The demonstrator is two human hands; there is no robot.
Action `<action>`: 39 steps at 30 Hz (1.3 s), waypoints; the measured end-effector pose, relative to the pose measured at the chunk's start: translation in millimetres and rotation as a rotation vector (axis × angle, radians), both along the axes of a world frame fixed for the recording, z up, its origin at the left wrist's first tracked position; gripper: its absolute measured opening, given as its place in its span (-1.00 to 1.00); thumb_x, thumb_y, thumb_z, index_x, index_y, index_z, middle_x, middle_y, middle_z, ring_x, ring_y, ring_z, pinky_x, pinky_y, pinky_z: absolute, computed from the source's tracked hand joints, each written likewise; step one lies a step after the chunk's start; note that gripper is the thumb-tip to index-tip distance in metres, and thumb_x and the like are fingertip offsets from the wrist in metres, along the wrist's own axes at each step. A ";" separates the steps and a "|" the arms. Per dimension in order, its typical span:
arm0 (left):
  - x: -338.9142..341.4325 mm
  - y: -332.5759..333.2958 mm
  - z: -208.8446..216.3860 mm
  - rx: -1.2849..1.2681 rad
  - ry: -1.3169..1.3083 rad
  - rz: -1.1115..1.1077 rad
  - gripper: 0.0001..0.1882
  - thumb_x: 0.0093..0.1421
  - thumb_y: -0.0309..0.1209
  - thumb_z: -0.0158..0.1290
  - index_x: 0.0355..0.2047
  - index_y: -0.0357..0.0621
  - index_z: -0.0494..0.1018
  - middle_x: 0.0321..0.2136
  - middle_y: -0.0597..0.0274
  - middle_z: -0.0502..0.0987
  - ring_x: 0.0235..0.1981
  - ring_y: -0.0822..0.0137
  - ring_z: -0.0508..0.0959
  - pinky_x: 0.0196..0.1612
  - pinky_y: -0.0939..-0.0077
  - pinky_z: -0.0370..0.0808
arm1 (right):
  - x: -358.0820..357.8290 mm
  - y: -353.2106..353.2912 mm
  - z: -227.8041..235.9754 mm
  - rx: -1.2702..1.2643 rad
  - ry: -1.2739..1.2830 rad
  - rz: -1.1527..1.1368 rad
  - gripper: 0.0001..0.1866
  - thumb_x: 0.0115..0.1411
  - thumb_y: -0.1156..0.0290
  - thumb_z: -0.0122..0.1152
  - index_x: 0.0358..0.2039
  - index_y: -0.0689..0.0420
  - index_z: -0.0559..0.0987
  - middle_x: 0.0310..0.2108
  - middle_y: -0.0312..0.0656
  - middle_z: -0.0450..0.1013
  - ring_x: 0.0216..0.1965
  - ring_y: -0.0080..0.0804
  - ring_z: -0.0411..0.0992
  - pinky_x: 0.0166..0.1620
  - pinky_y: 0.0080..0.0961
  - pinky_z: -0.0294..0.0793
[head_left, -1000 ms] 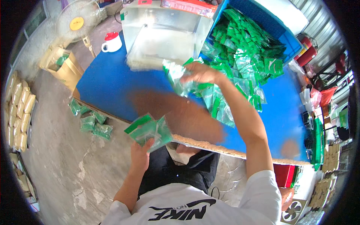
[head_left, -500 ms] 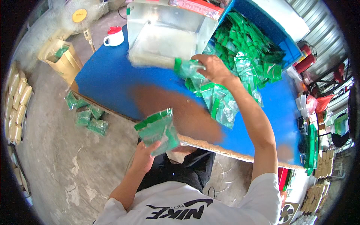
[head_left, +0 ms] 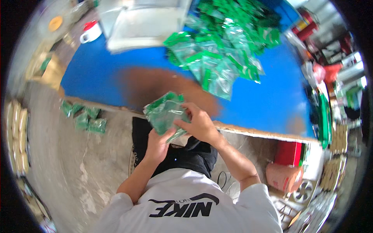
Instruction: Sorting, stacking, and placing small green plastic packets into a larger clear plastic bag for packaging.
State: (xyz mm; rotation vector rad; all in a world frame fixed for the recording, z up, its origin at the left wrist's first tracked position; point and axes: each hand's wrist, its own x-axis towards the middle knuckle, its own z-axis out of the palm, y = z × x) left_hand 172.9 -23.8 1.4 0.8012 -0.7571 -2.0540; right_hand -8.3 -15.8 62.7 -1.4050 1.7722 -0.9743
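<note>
In front of my lap is a stack of clear zip bags with green tops (head_left: pixel 165 113). My left hand (head_left: pixel 156 146) grips its lower edge, fingers closed. On the right edge of the same stack, my right hand (head_left: pixel 201 125) is closed with thumb and fingers pinching the plastic. Blur hides the separate layers. Beyond both hands, loose green-and-clear bags (head_left: pixel 215 70) are spread over the blue table (head_left: pixel 264 101), running back into a larger green heap (head_left: pixel 237 19).
A pale, shiny box-like tray (head_left: pixel 143 29) stands at the back of the table, with a red-and-white cup (head_left: pixel 91 32) to its left. Several filled green packets (head_left: pixel 89 119) lie on the floor at left. A paper bag (head_left: pixel 50 70) stands beyond them. The table's front edge (head_left: pixel 256 132) crosses before me.
My right hand has come back from the loose bags beside the pale tray to the stack in my left hand. The bag it held has joined that stack. The whole view has shifted.
</note>
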 end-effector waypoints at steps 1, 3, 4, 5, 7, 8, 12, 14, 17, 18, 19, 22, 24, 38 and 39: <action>-1.1 2.7 -0.6 0.095 0.005 0.041 -0.60 0.20 -0.52 0.16 0.05 -0.27 0.40 -0.08 0.21 0.54 -0.05 0.33 0.56 0.04 0.37 0.49 | -8.2 2.6 -4.7 -0.005 0.033 0.091 -0.52 0.10 0.30 0.40 0.00 0.21 0.51 -0.18 0.11 0.54 -0.27 -0.06 0.59 -0.19 -0.23 0.56; 2.9 4.7 -4.2 0.059 -0.051 0.025 -0.59 0.20 -0.51 0.16 0.06 -0.28 0.40 -0.07 0.19 0.54 -0.05 0.31 0.56 0.04 0.37 0.49 | -35.1 -6.9 -17.3 -0.395 0.320 0.139 -0.71 0.21 0.31 0.27 -0.14 0.23 0.59 -0.22 0.16 0.55 -0.25 0.07 0.56 -0.18 -0.19 0.55; 6.9 4.5 -5.8 0.034 -0.101 0.048 -0.59 0.20 -0.51 0.16 0.06 -0.29 0.39 -0.07 0.17 0.54 -0.04 0.29 0.56 0.04 0.36 0.49 | -59.9 -4.6 -15.4 -0.423 0.397 0.094 -0.56 0.25 0.16 0.22 -0.01 0.23 0.54 -0.02 0.16 0.48 0.04 0.09 0.45 0.08 -0.07 0.43; 10.6 3.2 -6.0 0.035 -0.100 0.038 -0.55 0.20 -0.53 0.15 0.10 -0.31 0.36 -0.03 0.12 0.53 0.01 0.21 0.55 0.08 0.30 0.50 | -79.7 -3.5 -10.8 -0.374 0.637 -0.005 -0.49 0.26 0.08 0.18 0.06 0.22 0.50 0.09 0.14 0.40 0.17 0.11 0.31 0.19 0.00 0.28; 16.3 2.6 -2.9 0.085 -0.030 -0.030 -0.52 0.21 -0.53 0.14 0.13 -0.31 0.32 0.02 0.09 0.50 0.05 0.17 0.53 0.13 0.24 0.49 | -96.5 8.5 -14.4 -0.317 0.866 -0.107 -0.41 0.28 0.01 0.13 0.13 0.21 0.46 0.21 0.13 0.31 0.30 0.14 0.17 0.30 0.08 0.13; 17.6 2.3 -2.4 0.144 0.048 -0.084 -0.49 0.22 -0.54 0.12 0.17 -0.31 0.28 0.06 0.06 0.47 0.10 0.13 0.51 0.17 0.19 0.48 | -97.1 18.7 -29.0 -0.262 0.885 0.008 -0.37 0.28 -0.03 0.09 0.18 0.19 0.42 0.27 0.11 0.23 0.35 0.15 0.06 0.34 0.11 0.02; 8.9 8.3 1.6 0.174 0.110 -0.130 -0.43 0.23 -0.55 0.09 0.24 -0.29 0.19 0.13 0.02 0.41 0.17 0.07 0.45 0.24 0.05 0.42 | -55.4 31.2 -23.9 -0.194 0.599 0.334 -0.51 0.23 0.19 0.15 0.11 0.18 0.49 0.16 0.08 0.29 0.19 0.12 0.22 0.25 0.11 0.13; 5.6 6.8 -3.6 0.250 0.166 -0.118 -0.41 0.25 -0.55 0.07 0.26 -0.25 0.15 0.16 0.02 0.37 0.19 0.05 0.42 0.27 -0.02 0.39 | -52.8 18.3 -29.5 -0.225 0.524 0.367 -0.55 0.19 0.33 0.13 0.09 0.19 0.50 0.13 0.08 0.29 0.13 0.09 0.25 0.21 0.07 0.17; 3.9 9.9 5.0 0.336 0.203 -0.065 -0.42 0.25 -0.55 0.05 0.26 -0.25 0.16 0.15 0.02 0.38 0.20 0.03 0.41 0.27 -0.07 0.38 | -50.2 12.0 -38.1 -0.316 0.441 0.350 -0.57 0.14 0.52 0.08 0.06 0.23 0.50 0.12 0.09 0.29 0.09 0.07 0.29 0.19 -0.02 0.24; 1.8 9.9 5.1 0.334 0.206 -0.062 -0.42 0.25 -0.55 0.05 0.26 -0.25 0.16 0.15 0.02 0.38 0.20 0.03 0.41 0.27 -0.07 0.38 | -49.5 10.6 -40.0 -0.375 0.428 0.306 -0.57 0.13 0.59 0.03 0.05 0.24 0.50 0.14 0.11 0.28 0.12 0.09 0.29 0.20 -0.07 0.26; 0.1 10.2 4.9 0.339 0.195 -0.046 -0.45 0.25 -0.54 0.08 0.23 -0.26 0.20 0.09 0.06 0.43 0.15 0.09 0.46 0.21 0.04 0.44 | -46.9 12.4 -42.3 -0.390 0.316 0.318 -0.58 0.13 0.64 -0.03 0.03 0.28 0.49 0.18 0.14 0.24 0.18 0.12 0.28 0.22 -0.15 0.30; -1.0 15.4 -2.0 0.308 0.135 0.016 -0.49 0.24 -0.52 0.12 0.18 -0.24 0.26 0.02 0.12 0.49 0.08 0.17 0.51 0.11 0.20 0.52 | -45.3 8.4 -39.0 -0.327 0.008 0.455 -0.54 0.07 0.60 0.02 0.04 0.33 0.48 0.09 0.21 0.38 0.11 0.15 0.38 0.19 -0.16 0.37; 1.5 16.4 -6.5 0.265 0.081 0.056 -0.50 0.24 -0.51 0.12 0.18 -0.22 0.28 0.01 0.15 0.50 0.06 0.20 0.52 0.06 0.25 0.54 | -74.9 -14.2 -45.3 -0.408 0.428 0.346 -0.59 0.16 0.54 0.03 0.04 0.30 0.49 0.04 0.17 0.44 0.08 0.14 0.41 0.20 -0.19 0.37; 10.3 10.2 -11.2 0.172 -0.044 0.006 -0.42 0.16 -0.49 0.20 0.17 -0.26 0.27 0.03 0.18 0.47 0.08 0.22 0.49 0.12 0.27 0.42 | -84.7 -29.8 -15.4 -0.382 0.582 0.256 -0.43 0.29 0.04 0.09 0.15 0.20 0.45 0.22 0.13 0.29 0.33 0.07 0.14 0.32 0.06 0.12; 12.1 9.5 -11.9 0.177 -0.033 0.019 -0.41 0.15 -0.48 0.21 0.17 -0.25 0.28 0.02 0.19 0.48 0.07 0.22 0.49 0.13 0.27 0.42 | -97.7 -35.7 -20.9 -0.387 0.753 0.226 -0.43 0.29 0.04 0.09 0.15 0.19 0.45 0.21 0.15 0.29 0.33 0.12 0.12 0.31 0.13 0.10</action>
